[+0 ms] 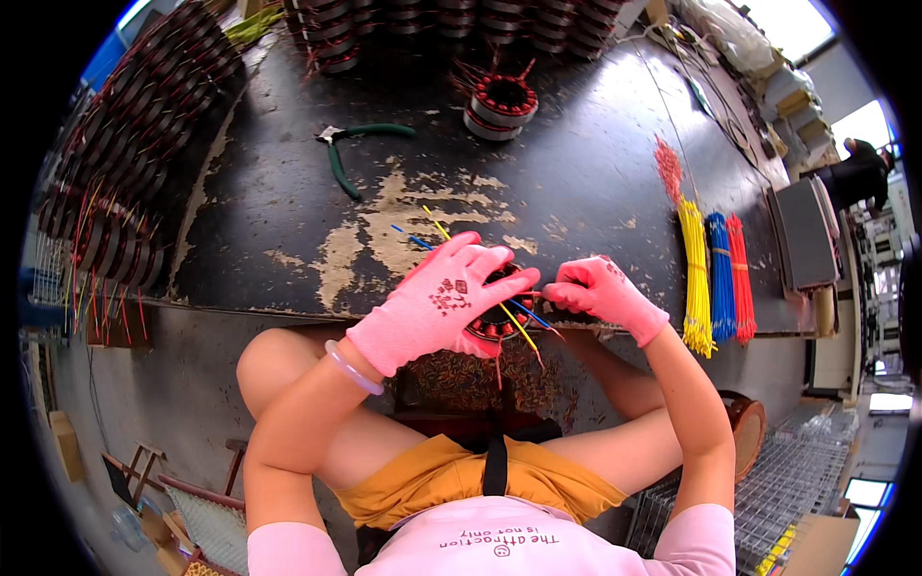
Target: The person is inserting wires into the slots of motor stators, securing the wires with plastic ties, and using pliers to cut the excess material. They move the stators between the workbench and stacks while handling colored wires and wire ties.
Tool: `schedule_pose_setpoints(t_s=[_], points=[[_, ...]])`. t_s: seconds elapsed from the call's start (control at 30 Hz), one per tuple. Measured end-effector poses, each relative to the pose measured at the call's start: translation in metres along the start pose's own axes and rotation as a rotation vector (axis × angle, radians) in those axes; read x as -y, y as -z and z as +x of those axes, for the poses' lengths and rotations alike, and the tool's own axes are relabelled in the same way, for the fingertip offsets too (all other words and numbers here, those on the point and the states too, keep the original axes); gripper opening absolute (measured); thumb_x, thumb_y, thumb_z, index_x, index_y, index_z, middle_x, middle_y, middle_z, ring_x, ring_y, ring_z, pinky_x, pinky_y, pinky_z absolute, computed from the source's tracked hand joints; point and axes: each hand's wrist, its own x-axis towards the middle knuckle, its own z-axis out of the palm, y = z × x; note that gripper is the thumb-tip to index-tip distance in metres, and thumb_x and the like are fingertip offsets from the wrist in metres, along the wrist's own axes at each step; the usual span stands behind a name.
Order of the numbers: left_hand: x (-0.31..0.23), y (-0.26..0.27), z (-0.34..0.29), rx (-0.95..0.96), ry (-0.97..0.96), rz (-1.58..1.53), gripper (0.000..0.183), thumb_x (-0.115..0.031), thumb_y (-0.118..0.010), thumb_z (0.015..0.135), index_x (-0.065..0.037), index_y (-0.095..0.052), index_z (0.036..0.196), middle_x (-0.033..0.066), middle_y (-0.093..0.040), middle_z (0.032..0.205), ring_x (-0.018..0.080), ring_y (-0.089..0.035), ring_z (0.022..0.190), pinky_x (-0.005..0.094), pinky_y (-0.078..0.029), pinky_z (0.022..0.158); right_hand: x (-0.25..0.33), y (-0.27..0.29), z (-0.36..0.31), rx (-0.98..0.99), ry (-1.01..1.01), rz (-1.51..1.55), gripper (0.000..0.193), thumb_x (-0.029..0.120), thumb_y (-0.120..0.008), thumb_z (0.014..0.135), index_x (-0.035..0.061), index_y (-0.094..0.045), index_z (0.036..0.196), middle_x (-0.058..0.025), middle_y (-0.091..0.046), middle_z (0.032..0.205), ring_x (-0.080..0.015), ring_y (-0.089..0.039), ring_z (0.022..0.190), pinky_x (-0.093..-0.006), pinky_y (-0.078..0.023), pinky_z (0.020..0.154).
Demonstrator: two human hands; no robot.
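My left hand, in a pink glove, is closed around a motor stator with dark red windings at the table's front edge; the hand covers much of it. A yellow wire and a blue wire run slantwise across the stator under my fingers, their far ends sticking out beyond the glove. My right hand, gloved alike, is pinched just right of the stator. A thin red wire seems to run from the stator into its fingertips. Another wound stator stands farther back on the table.
Green-handled cutters lie opened on the worn black table. At right are bundles of yellow wires, blue wires and red wires. Stacked stators rise at left, and more along the back. Wire scraps litter the floor.
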Motion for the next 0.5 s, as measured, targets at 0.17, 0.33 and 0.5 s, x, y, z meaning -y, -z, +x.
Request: schedule_pose_setpoints(t_s=[0.17, 0.33, 0.5], points=[[-0.007, 0.000, -0.003, 0.007, 0.117, 0.083, 0.102, -0.055, -0.086, 0.065, -0.015, -0.046, 0.150, 0.0129, -0.052, 0.129, 0.0286, -0.054, 0.120, 0.0463, -0.033, 0.117, 0.086, 0.020, 0.053, -0.297, 0.244, -0.306, 0.041, 0.041, -0.066, 0.097, 0.0010, -0.070, 0.102, -0.0134, -0.072, 0.092, -0.0228, -0.068, 0.083, -0.0374, -0.053, 0.075], [-0.012, -0.008, 0.001, 0.002, 0.248, 0.152, 0.100, -0.059, -0.081, 0.068, -0.008, -0.048, 0.147, 0.0154, -0.053, 0.132, 0.0315, -0.050, 0.125, 0.0461, -0.032, 0.118, 0.189, -0.051, 0.181, -0.291, 0.292, -0.858, 0.110, 0.081, -0.052, 0.086, -0.0119, -0.040, 0.145, -0.0256, -0.052, 0.140, -0.0395, -0.053, 0.130, -0.0460, -0.044, 0.109], [-0.013, -0.015, -0.009, -0.194, 0.216, 0.099, 0.090, -0.054, -0.079, 0.077, -0.004, -0.049, 0.145, 0.0183, -0.045, 0.150, 0.0396, -0.037, 0.143, 0.0509, -0.025, 0.123, 0.220, -0.086, 0.241, -0.141, 0.000, -1.003, 0.120, 0.087, -0.066, 0.068, -0.0064, -0.050, 0.141, -0.0215, -0.051, 0.143, -0.0360, -0.054, 0.130, -0.0471, -0.044, 0.107]])
